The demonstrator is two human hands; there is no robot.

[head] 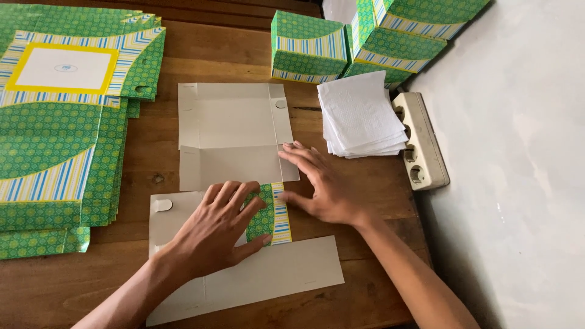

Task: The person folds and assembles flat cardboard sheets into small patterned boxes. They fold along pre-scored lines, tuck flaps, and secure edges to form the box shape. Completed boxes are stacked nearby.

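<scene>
A flat, unfolded cardboard box blank lies grey side up in the middle of the wooden table, reaching toward its near edge. One flap is folded over, so its green patterned, blue-and-yellow striped face shows. The left hand lies flat on the blank with fingers spread, its fingertips pressing on that folded flap; it grips nothing. The right hand is also open and flat, fingers spread, resting on the right edge of the blank just beside the flap, with nothing in its grasp.

Toward the table's right edge sits a stack of white paper napkins, with a beige power strip touching it along that edge. At the far right corner stand assembled green boxes, closed, so their contents cannot be told. Along the left edge lies a pile of flat green printed blanks.
</scene>
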